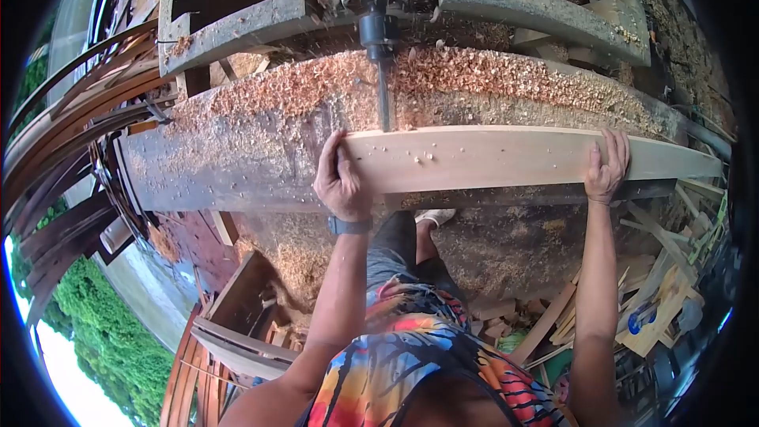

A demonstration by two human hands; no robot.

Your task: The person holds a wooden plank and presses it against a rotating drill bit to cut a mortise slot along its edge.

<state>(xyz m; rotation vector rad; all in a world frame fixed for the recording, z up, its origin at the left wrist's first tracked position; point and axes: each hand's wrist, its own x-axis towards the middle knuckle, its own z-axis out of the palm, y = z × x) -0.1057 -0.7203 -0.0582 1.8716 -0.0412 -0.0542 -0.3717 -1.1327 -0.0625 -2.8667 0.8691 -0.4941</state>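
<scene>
A long pale wooden board (474, 160) lies on the worn work table (213, 170), with a few shavings on its face. My left hand (341, 178) grips the board's left end, thumb and fingers around its edge; a dark band is on that wrist. Toward the board's right part, my right hand (607, 166) holds it, fingers over the far edge. A vertical drill-like bit (383, 99) hangs from a dark machine spindle (375, 28) and meets the board's far edge near its left end, just right of my left hand.
Wood shavings (490, 75) are heaped along the table behind the board. Beyond them runs a wooden frame (545, 12). Stacked strips (87, 119) stand at the left, a wooden box (245, 348) at the lower left, and scrap wood (664, 308) at the lower right.
</scene>
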